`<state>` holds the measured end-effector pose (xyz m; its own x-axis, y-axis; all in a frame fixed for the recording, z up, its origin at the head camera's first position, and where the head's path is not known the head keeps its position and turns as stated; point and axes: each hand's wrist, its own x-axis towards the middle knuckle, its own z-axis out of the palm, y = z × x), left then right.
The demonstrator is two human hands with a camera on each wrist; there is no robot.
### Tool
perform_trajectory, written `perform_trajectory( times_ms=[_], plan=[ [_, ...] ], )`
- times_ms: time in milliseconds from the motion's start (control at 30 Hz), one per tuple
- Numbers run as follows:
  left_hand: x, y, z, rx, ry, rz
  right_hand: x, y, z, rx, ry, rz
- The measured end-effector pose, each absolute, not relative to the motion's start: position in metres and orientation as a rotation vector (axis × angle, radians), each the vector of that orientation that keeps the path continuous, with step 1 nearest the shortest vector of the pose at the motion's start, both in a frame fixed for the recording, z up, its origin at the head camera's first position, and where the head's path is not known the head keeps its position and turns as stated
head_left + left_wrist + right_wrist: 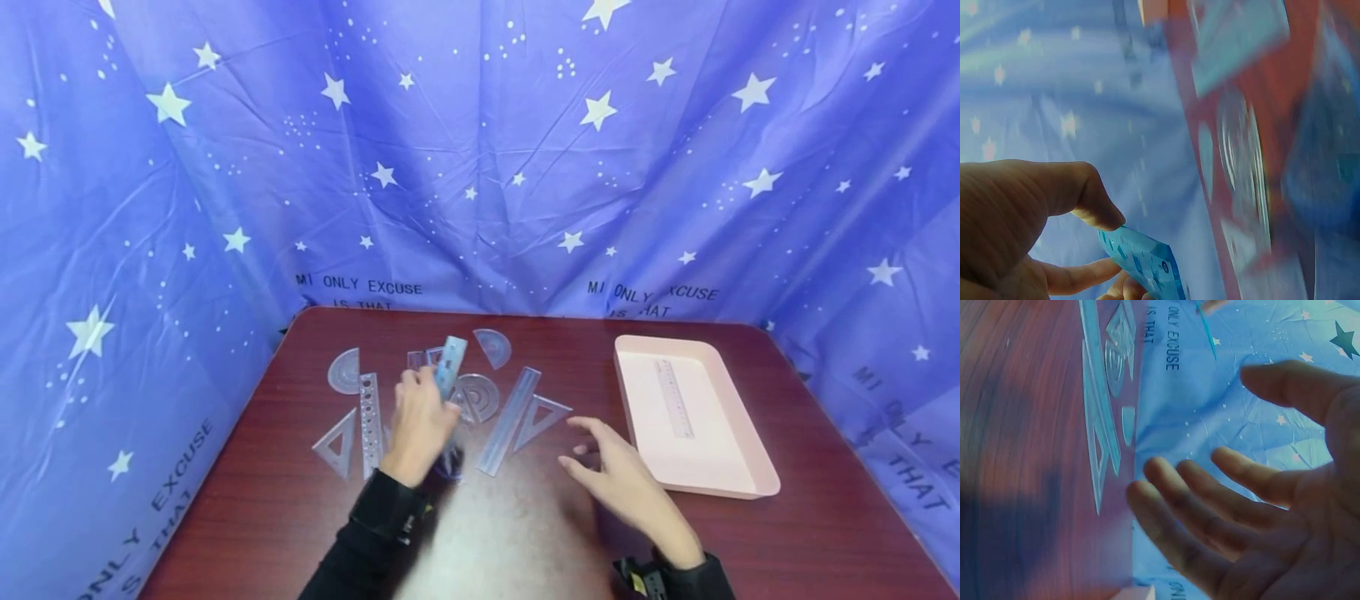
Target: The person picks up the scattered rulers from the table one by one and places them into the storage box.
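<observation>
My left hand [422, 421] pinches a light-blue translucent ruler with cut-out shapes [450, 365] between thumb and fingers, raised over the scattered pieces. In the left wrist view the ruler [1141, 259] slants down from the thumb tip, its lower end out of frame. My right hand [618, 475] hovers between the pieces and the tray, fingers loosely spread and holding nothing; the right wrist view shows its palm bare. Nearest to it lies a clear set square [542, 417], with a clear straight ruler [510, 421] alongside.
Left on the table [262, 517] lie a protractor [344, 372], a ruler with round holes [371, 425] and a set square [337, 443]. Farther back is another protractor [493, 347], with a round-patterned one [477, 397] mid-pile. A pink tray [738, 408] at right holds a clear ruler [676, 400].
</observation>
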<state>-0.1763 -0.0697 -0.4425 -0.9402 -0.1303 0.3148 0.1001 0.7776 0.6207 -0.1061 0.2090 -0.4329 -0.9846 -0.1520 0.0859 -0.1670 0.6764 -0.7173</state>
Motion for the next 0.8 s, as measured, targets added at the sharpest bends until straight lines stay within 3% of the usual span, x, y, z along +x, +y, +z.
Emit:
perform_trajectory(
  times_ms=[367,800],
  plan=[
    [-0.128,0.009,-0.448,-0.276,-2.558,-0.901,-0.117,0.176,-0.441,0.142,-2.47,1.908],
    [-0.105,0.03,-0.447,-0.316,-2.574,-0.975,-0.126,0.161,-0.44,-0.161,-2.263,2.151]
  ],
)
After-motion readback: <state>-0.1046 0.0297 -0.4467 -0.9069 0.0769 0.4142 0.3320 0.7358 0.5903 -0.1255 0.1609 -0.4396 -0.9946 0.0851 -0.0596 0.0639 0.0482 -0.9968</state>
